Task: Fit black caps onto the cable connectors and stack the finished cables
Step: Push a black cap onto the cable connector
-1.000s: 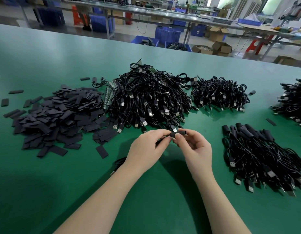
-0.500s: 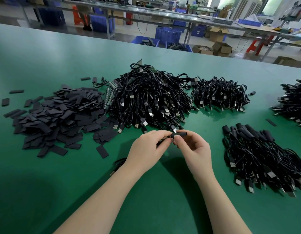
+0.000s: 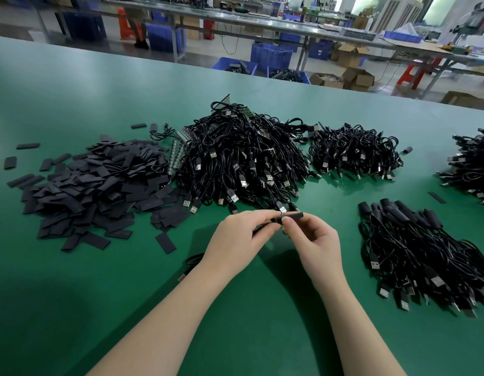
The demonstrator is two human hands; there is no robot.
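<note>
A big green table is holding heaps — flat black caps lying at the left, tangled black cables sitting in the middle.

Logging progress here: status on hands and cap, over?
Left hand pinching cable end, right hand pinching black cap. Cap partly on, above green table. Nothing in the way.

both hands pinching, fingertips together
</note>
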